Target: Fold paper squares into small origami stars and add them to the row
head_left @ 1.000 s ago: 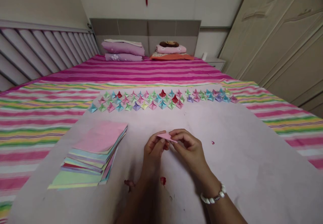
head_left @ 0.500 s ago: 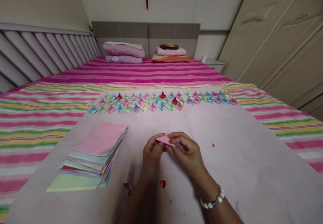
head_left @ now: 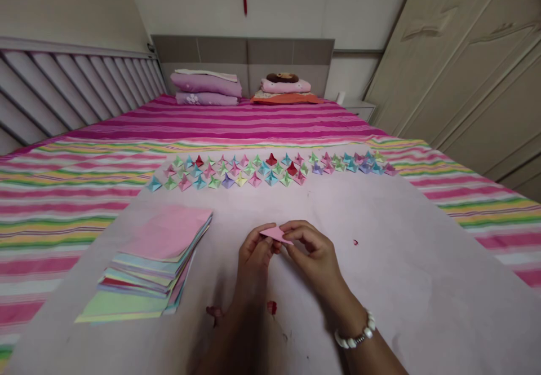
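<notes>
A small folded pink paper (head_left: pixel 274 233) is pinched between both my hands, just above a pale pink cloth (head_left: pixel 406 262) spread on the bed. My left hand (head_left: pixel 252 254) grips its left end with closed fingertips. My right hand (head_left: pixel 310 251), with a white bead bracelet on the wrist, pinches its right end. A stack of coloured paper sheets (head_left: pixel 154 265), pink on top, lies to the left of my hands. Beyond my hands, several small folded paper pieces (head_left: pixel 270 170) in many colours stand in rows.
The bed has a pink and multicoloured striped sheet (head_left: pixel 67 194). Pillows (head_left: pixel 207 87) and a folded blanket (head_left: pixel 285 90) lie by the headboard. A slatted rail (head_left: pixel 63 87) runs along the left, a wardrobe (head_left: pixel 469 65) stands on the right. Small red scraps (head_left: pixel 271 307) lie near my wrists.
The view has shifted slightly. My hands stay together on the pink paper, with small finger movements only.
</notes>
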Tool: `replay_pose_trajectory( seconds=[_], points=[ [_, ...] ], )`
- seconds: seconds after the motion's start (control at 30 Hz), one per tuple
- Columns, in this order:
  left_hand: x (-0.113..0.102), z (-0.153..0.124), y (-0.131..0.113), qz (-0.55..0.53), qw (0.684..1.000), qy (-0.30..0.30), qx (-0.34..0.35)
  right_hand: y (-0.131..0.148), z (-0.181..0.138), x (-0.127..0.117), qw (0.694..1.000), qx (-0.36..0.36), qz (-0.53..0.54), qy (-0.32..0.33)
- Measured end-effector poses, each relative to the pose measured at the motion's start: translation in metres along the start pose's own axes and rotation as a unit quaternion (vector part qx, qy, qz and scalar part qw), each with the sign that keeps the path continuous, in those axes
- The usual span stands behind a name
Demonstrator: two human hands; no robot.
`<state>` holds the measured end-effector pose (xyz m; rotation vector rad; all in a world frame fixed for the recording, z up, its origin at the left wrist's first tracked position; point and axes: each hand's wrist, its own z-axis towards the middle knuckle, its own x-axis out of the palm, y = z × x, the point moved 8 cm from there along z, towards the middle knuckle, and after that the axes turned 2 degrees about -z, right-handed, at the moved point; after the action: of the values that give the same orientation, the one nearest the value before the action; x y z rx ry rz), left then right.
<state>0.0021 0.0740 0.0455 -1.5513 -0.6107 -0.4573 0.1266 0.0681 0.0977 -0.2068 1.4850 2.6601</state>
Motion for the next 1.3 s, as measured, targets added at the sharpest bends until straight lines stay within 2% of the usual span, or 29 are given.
replay_pose_trajectory(
  seconds=[0.27, 0.57, 0.67, 0.8, 0.97, 1.13, 1.3],
  points=[
    [-0.007, 0.002, 0.004, 0.023, 1.000, 0.000, 0.007, 0.003, -0.001, 0.002, 0.999, -0.028, -0.035, 0.011],
    [-0.015, -0.001, -0.004, 0.114, 0.992, -0.045, 0.025, 0.015, -0.001, 0.013, 0.996, -0.054, -0.070, 0.032],
    [-0.011, -0.003, -0.011, 0.190, 0.979, -0.043, 0.064, 0.014, -0.002, 0.012, 0.995, -0.054, -0.078, 0.018],
    [-0.001, -0.008, -0.022, 0.309, 0.935, -0.015, 0.173, 0.010, -0.003, 0.009, 0.994, -0.042, -0.104, 0.002],
    [0.009, -0.014, -0.024, 0.371, 0.894, 0.018, 0.250, 0.016, -0.004, 0.009, 0.988, -0.064, -0.137, -0.006],
    [0.012, -0.016, -0.023, 0.385, 0.882, 0.018, 0.272, 0.015, -0.005, 0.004, 0.987, -0.042, -0.150, -0.031],
    [0.013, -0.018, -0.023, 0.368, 0.896, 0.015, 0.249, 0.003, -0.006, -0.001, 0.993, 0.018, -0.102, -0.053]
  ],
)
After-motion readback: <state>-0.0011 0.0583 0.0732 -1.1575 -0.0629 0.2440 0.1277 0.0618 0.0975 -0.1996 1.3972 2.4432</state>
